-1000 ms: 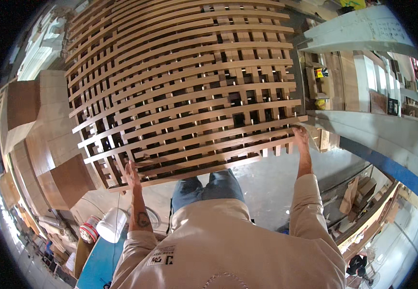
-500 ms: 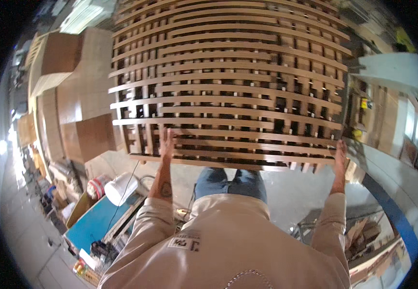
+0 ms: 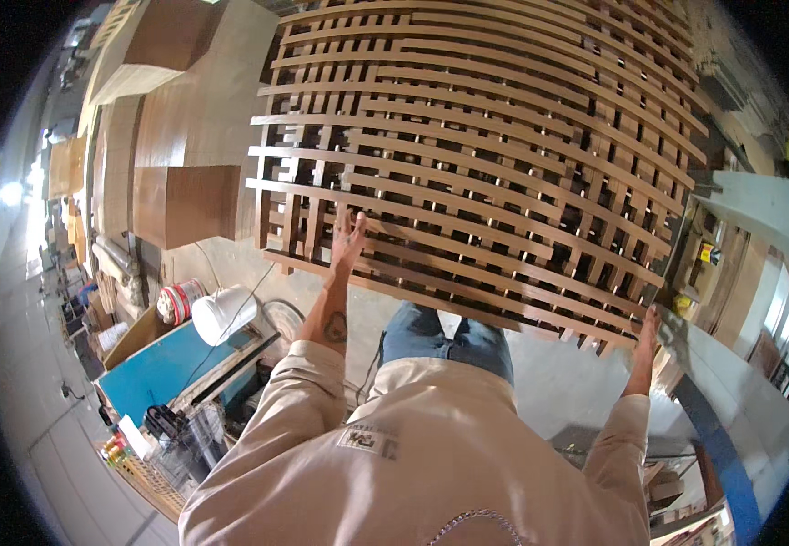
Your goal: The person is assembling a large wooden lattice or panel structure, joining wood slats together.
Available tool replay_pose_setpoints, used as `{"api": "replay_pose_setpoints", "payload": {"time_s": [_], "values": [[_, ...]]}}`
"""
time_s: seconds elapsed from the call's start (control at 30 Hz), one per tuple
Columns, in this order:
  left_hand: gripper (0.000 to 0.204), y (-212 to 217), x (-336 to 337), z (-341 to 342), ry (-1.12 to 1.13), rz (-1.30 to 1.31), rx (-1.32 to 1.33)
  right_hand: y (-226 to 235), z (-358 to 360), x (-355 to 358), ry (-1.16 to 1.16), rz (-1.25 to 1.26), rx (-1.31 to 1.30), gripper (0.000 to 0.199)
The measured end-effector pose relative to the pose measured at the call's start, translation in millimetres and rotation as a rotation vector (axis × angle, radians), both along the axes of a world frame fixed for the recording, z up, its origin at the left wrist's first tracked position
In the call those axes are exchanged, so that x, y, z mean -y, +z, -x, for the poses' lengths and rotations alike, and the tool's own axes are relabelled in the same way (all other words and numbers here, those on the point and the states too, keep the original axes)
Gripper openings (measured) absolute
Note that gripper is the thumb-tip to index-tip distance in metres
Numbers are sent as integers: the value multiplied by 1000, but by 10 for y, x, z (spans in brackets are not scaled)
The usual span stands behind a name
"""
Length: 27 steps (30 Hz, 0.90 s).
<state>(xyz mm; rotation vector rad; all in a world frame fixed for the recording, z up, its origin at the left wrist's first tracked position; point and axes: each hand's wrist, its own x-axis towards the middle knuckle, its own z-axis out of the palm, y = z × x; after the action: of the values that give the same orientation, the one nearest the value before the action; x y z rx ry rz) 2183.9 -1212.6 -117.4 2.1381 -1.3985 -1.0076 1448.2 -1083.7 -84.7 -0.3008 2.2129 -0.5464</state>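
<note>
A wide stack of brown wooden slats (image 3: 467,187) is laid in crossed layers with gaps between them, directly in front of me. My left hand (image 3: 349,240) rests on the slats near the front left, its fingers stretched out and slightly apart. At the near right corner, my right hand (image 3: 649,333) lies along the slat ends with its fingers extended. Neither hand is wrapped round a slat. The undersides of both hands are hidden.
To the left stand large brown box-like blocks (image 3: 199,205), a white bucket (image 3: 224,315), a red-and-white bucket (image 3: 179,301) and a blue-topped table (image 3: 153,369). A thin dark cable hangs across the table. On the right, a pale panel (image 3: 731,382) runs beside a blue strip (image 3: 722,455).
The stack now appears tilted, its right side lower in the picture, and the surroundings have shifted with it. My left hand appears farther up and right; my right hand stays at the slat ends.
</note>
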Motion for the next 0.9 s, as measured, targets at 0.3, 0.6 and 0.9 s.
{"api": "replay_pose_setpoints", "payload": {"time_s": [0.3, 0.6, 0.9], "values": [[93, 271, 81, 177, 261, -335, 43, 511, -588, 171, -49, -122, -33, 86], [81, 0, 13, -812, 268, -193, -56, 418, -1152, 307, 81, -10, -92, 84], [66, 326, 125, -1155, 229, 36, -21, 254, -1440, 435, 161, -223, -149, 85]]}}
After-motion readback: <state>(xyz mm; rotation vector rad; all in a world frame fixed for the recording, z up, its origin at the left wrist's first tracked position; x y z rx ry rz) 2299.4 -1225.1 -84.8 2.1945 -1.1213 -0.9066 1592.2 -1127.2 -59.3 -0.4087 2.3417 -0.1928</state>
